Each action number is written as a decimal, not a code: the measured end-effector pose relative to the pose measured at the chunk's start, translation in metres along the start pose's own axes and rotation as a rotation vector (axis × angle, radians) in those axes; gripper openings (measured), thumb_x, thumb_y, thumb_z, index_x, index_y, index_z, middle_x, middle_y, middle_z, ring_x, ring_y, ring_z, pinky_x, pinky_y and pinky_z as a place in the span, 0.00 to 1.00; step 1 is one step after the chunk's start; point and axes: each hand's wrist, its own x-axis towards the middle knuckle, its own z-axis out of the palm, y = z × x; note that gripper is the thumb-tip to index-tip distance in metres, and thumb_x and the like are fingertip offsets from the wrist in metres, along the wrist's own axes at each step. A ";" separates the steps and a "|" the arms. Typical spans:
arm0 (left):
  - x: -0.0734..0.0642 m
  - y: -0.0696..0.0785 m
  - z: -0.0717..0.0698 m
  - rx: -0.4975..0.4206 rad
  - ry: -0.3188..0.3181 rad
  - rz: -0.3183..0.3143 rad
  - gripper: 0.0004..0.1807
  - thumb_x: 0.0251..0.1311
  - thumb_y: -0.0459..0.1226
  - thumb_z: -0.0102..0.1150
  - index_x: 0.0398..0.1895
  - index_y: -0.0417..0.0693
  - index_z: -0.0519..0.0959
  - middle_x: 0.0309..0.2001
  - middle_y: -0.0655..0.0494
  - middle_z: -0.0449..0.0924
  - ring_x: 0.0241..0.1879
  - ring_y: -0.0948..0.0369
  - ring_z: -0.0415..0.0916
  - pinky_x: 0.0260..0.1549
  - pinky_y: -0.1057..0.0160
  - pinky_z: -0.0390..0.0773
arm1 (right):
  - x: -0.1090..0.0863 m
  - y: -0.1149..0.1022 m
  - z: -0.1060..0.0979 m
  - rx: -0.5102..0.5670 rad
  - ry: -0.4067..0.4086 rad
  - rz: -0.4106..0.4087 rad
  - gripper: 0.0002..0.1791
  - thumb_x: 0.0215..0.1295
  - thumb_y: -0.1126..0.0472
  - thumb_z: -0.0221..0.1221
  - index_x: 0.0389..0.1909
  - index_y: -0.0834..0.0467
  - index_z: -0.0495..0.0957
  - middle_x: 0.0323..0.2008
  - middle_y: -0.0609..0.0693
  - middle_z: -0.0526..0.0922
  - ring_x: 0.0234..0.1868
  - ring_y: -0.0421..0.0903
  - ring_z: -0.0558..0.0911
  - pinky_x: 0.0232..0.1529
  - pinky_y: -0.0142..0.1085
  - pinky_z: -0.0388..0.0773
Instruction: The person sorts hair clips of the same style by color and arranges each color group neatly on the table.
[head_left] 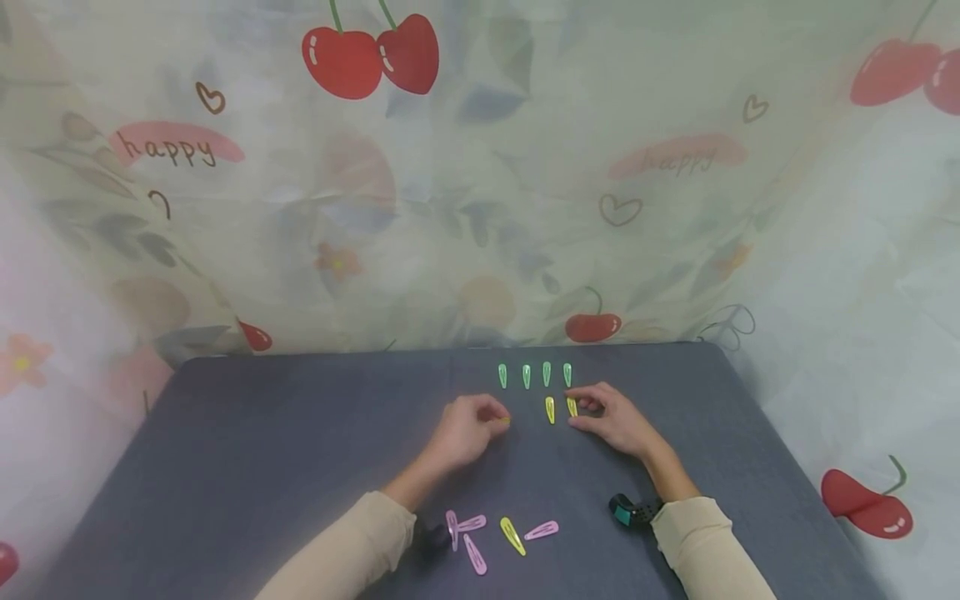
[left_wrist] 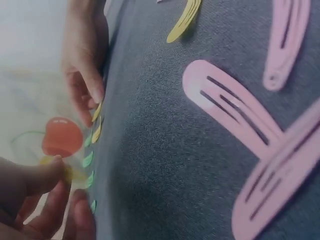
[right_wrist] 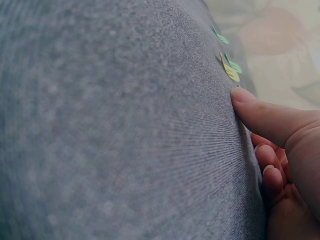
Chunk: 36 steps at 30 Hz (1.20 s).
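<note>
My left hand [head_left: 463, 429] pinches a yellow hair clip [left_wrist: 68, 173] between thumb and fingers, mostly covered by the fingertips in the head view. At the right of the table, my right hand [head_left: 618, 421] holds another yellow snap clip [head_left: 573, 407] lying on the cloth, index finger at its far end and thumb at its near end. Just left of it lies a second yellow clip [head_left: 551, 410], parallel to it. Beyond these, several green hair clips [head_left: 527, 377] form a row, pointing the same way.
Nearer me on the dark grey table [head_left: 285, 467] lie several pink hair clips [head_left: 475, 555] at mixed angles, some overlapping, and a yellow clip [head_left: 513, 536]. A black band with a device [head_left: 632, 510] is at the right wrist. A printed curtain [head_left: 465, 183] hangs behind the table.
</note>
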 end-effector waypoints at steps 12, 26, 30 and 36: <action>0.033 0.006 0.019 -0.035 0.047 -0.044 0.04 0.63 0.41 0.67 0.35 0.51 0.86 0.32 0.57 0.88 0.30 0.64 0.80 0.32 0.63 0.77 | 0.001 0.005 0.003 -0.009 0.012 0.008 0.25 0.62 0.53 0.71 0.61 0.52 0.81 0.45 0.49 0.79 0.46 0.43 0.77 0.53 0.45 0.74; 0.055 0.006 0.042 0.166 0.120 -0.199 0.06 0.55 0.47 0.74 0.32 0.59 0.87 0.31 0.65 0.87 0.29 0.64 0.78 0.32 0.60 0.75 | 0.001 0.003 0.002 -0.006 0.010 0.005 0.25 0.63 0.53 0.70 0.61 0.52 0.81 0.45 0.49 0.79 0.46 0.44 0.77 0.53 0.46 0.74; 0.056 0.008 0.045 0.238 0.139 -0.213 0.06 0.56 0.48 0.74 0.33 0.62 0.87 0.31 0.67 0.86 0.31 0.63 0.79 0.37 0.56 0.77 | 0.002 0.003 0.002 -0.005 0.013 -0.007 0.25 0.63 0.53 0.70 0.61 0.52 0.81 0.45 0.49 0.79 0.46 0.43 0.76 0.53 0.45 0.74; 0.057 0.011 0.050 0.324 0.131 -0.220 0.06 0.58 0.48 0.72 0.37 0.63 0.88 0.36 0.66 0.88 0.38 0.59 0.83 0.44 0.49 0.79 | 0.000 0.003 0.001 0.004 0.010 -0.013 0.25 0.64 0.53 0.70 0.61 0.52 0.81 0.45 0.50 0.79 0.46 0.44 0.77 0.52 0.45 0.74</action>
